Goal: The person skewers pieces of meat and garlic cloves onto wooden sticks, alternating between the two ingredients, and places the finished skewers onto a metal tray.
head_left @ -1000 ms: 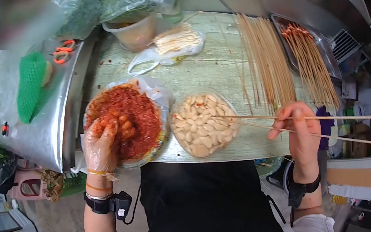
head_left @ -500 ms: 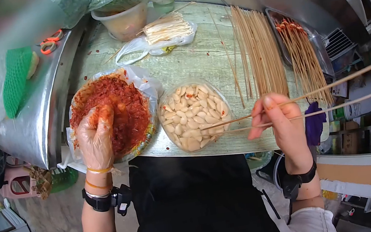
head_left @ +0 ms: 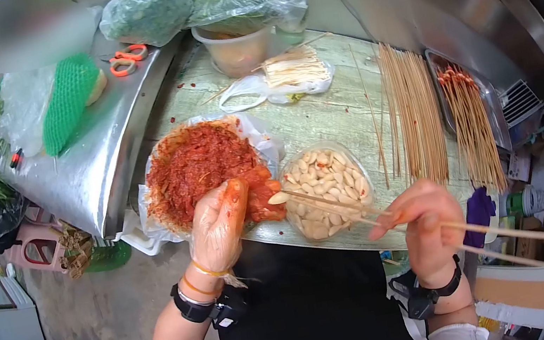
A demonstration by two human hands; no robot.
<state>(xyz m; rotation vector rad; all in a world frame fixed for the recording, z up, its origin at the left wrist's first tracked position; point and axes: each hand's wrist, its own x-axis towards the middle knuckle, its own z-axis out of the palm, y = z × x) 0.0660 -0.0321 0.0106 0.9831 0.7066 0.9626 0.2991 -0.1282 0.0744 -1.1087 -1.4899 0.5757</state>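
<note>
Two bamboo skewers: right hand is clamped on them mid-shaft, fingers curled tight. Their tips cross the near rim of the garlic bowl and meet a red marinated meat piece at its left edge. A pale clove appears to sit at the tip, too small to confirm.

Left hand is gloved and smeared red, and pinches that meat piece between thumb and fingers, just left of the garlic bowl.

Relative to the garlic bowl:
- left, touching or nearly so: plastic-lined bowl of red marinated meat
- right: spread of bare skewers lying on the table
- further right: metal tray with loaded skewers
- behind: bag of enoki mushrooms, then a plastic tub
- far behind: two bagged greens
- left and behind, past the meat bowl: steel counter with orange scissors and green mesh

Both wrists wear black bands.
</note>
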